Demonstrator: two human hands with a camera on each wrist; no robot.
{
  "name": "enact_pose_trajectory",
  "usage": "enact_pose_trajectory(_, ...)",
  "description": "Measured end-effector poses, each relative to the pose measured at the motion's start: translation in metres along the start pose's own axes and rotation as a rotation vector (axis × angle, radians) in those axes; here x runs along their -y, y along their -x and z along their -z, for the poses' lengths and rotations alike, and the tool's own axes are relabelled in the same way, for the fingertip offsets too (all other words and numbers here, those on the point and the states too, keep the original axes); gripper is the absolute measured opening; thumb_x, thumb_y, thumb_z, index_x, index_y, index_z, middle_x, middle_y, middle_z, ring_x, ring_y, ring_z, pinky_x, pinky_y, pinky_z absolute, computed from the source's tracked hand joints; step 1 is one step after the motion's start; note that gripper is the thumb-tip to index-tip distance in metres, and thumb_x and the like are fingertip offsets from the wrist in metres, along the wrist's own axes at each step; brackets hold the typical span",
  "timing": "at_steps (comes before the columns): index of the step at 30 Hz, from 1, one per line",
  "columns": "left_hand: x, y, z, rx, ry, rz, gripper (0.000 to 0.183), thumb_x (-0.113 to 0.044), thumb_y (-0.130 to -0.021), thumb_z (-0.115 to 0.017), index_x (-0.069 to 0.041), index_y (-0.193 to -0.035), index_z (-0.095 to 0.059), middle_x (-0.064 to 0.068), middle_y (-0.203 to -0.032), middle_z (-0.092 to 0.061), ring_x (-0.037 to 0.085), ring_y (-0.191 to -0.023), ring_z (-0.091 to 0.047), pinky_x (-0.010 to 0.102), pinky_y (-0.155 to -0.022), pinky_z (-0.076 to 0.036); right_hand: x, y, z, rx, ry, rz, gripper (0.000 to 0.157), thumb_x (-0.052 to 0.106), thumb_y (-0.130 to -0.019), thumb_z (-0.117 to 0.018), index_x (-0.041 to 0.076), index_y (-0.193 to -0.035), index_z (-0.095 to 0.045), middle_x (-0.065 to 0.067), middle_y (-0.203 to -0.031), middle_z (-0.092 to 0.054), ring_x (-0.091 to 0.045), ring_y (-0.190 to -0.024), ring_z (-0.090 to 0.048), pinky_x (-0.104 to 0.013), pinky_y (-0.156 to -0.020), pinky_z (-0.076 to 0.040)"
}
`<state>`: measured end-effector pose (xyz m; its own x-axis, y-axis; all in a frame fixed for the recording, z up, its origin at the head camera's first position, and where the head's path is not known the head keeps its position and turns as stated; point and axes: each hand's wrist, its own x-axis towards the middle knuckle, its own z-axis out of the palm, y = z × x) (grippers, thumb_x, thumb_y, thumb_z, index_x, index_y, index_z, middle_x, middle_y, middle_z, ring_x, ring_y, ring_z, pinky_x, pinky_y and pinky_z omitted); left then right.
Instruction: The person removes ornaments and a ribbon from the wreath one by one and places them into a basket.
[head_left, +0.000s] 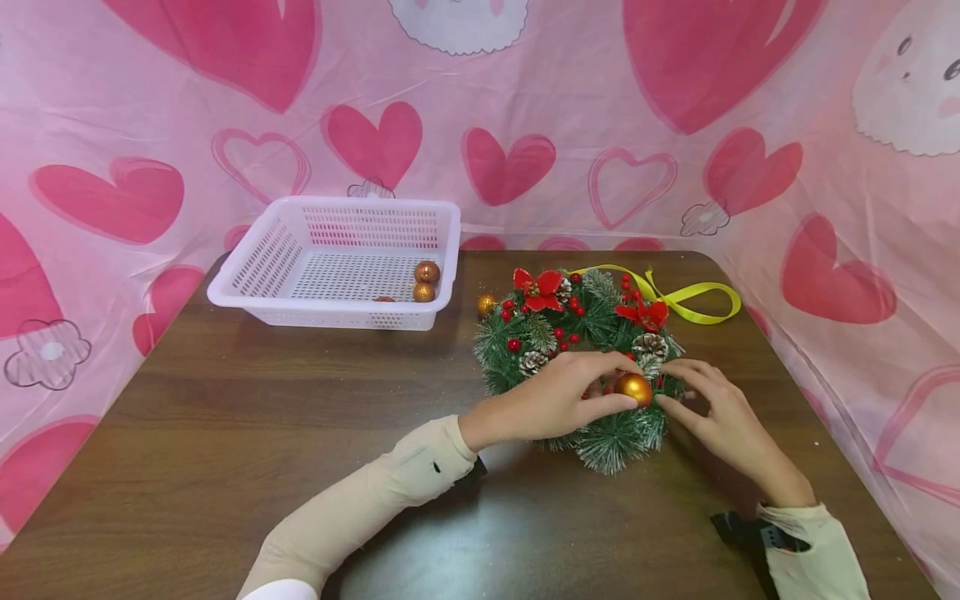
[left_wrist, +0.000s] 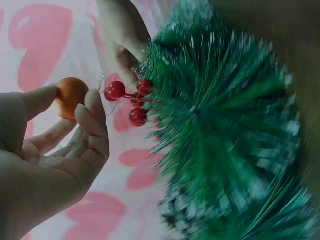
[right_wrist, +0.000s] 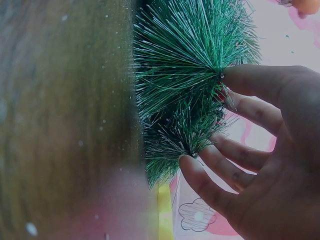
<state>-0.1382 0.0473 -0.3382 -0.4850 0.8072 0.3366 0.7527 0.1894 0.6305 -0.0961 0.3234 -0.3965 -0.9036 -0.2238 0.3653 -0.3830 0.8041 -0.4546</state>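
Note:
My left hand (head_left: 551,396) pinches a shiny golden ball ornament (head_left: 635,389) between thumb and fingertips, over the front right of a green wreath (head_left: 615,442). In the left wrist view the ball (left_wrist: 72,97) is beside red berries (left_wrist: 115,90), apart from the needles. At the wreath's right side is my right hand (head_left: 735,425), its fingers spread and slightly bent. In the right wrist view its fingertips (right_wrist: 190,162) touch the needles (right_wrist: 185,60); no firm grip shows. The wreath carries red flowers (head_left: 540,289), berries and pine cones (head_left: 651,344).
A white perforated basket (head_left: 341,315) stands at the back left with several copper-coloured balls (head_left: 427,272) inside. Another golden ball (head_left: 487,304) is at the wreath's back left edge. A yellow ribbon (head_left: 705,318) lies behind the wreath on the brown table (head_left: 225,433).

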Motion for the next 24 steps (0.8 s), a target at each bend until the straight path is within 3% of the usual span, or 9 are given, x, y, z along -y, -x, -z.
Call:
enact_pose_trajectory(4,0.011,-0.003,0.001,-0.024,0.203,0.109,0.031,-0.03,-0.1,-0.061,-0.013,-0.126,-0.063,-0.007,-0.087,-0.064,0.004,-0.07,-0.059,0.018,-0.063,-0.05,0.0,0.0,0.0,0.012,-0.003,-0.013,0.043,0.017,-0.087,-0.078,0.01,-0.127,-0.065,-0.009,-0.127,-0.059,-0.017,-0.093,-0.061,-0.009,-0.079,-0.045)
enact_pose_trajectory(11,0.018,-0.004,0.0,-0.087,0.367,0.245,0.03,-0.03,-0.097,-0.066,-0.011,-0.121,-0.066,0.001,-0.086,-0.068,0.018,-0.07,-0.066,0.025,-0.062,-0.054,0.0,0.001,0.0,0.023,-0.006,-0.023,0.042,0.018,-0.088,-0.077,0.011,-0.128,-0.064,-0.009,-0.128,-0.058,-0.018,-0.095,-0.06,-0.01,-0.08,-0.045)
enact_pose_trajectory(14,0.019,-0.005,-0.001,-0.078,0.423,0.259,0.03,-0.029,-0.096,-0.067,-0.01,-0.12,-0.066,0.001,-0.086,-0.071,0.02,-0.069,-0.067,0.028,-0.062,-0.056,0.0,0.001,0.0,0.024,-0.007,-0.023,0.042,0.018,-0.088,-0.077,0.011,-0.128,-0.064,-0.009,-0.128,-0.058,-0.018,-0.095,-0.06,-0.01,-0.08,-0.045)
enact_pose_trajectory(16,0.02,-0.005,-0.002,-0.062,0.441,0.247,0.031,-0.028,-0.096,-0.067,-0.009,-0.12,-0.066,0.001,-0.087,-0.072,0.021,-0.07,-0.067,0.029,-0.063,-0.056,0.0,0.0,0.0,0.022,-0.007,-0.022,0.042,0.018,-0.088,-0.077,0.01,-0.128,-0.064,-0.009,-0.128,-0.058,-0.018,-0.095,-0.061,-0.009,-0.08,-0.045)
enact_pose_trajectory(20,0.019,-0.006,-0.005,-0.045,0.382,0.21,0.032,-0.03,-0.097,-0.066,-0.01,-0.123,-0.066,-0.004,-0.086,-0.069,0.018,-0.07,-0.066,0.026,-0.062,-0.055,0.0,0.0,0.0,0.013,-0.005,-0.016,0.043,0.017,-0.087,-0.078,0.01,-0.127,-0.065,-0.009,-0.127,-0.059,-0.019,-0.093,-0.062,-0.009,-0.079,-0.045)
enact_pose_trajectory(24,0.021,-0.005,-0.006,-0.076,0.314,0.199,0.032,-0.031,-0.097,-0.066,-0.012,-0.122,-0.067,-0.008,-0.085,-0.066,0.01,-0.071,-0.063,0.022,-0.064,-0.052,0.0,0.001,0.0,0.008,-0.002,-0.01,0.043,0.016,-0.087,-0.078,0.011,-0.127,-0.065,-0.009,-0.128,-0.059,-0.016,-0.092,-0.062,-0.01,-0.08,-0.045)
